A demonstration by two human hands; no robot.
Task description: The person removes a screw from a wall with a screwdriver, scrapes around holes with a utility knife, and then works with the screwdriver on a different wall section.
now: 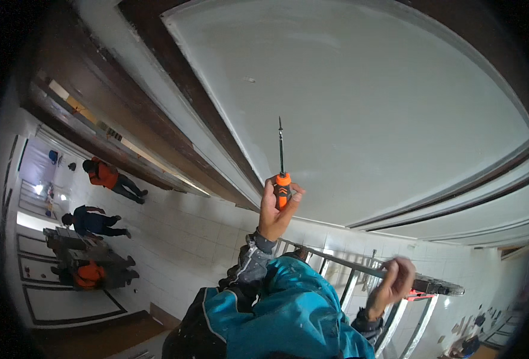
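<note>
A screwdriver [281,157] with an orange and black handle and a long thin shaft stands upright in my left hand [274,214]. My left fingers are wrapped around its handle, and the tip points up in front of a large pale panel [360,107]. A small mark shows on the panel, up and left of the tip. Lower right, my right hand [391,286] is raised beside a metal ladder [351,281], its fingers curled in and slightly blurred. Whatever those fingers hold, if anything, is too small or hidden to make out.
Dark wooden frame strips [210,102] border the panel. Several people are on the tiled floor at the left, one in an orange top [104,175], one in dark clothes [91,221]. A worktable [67,239] stands near them. Scattered items lie at the far lower right.
</note>
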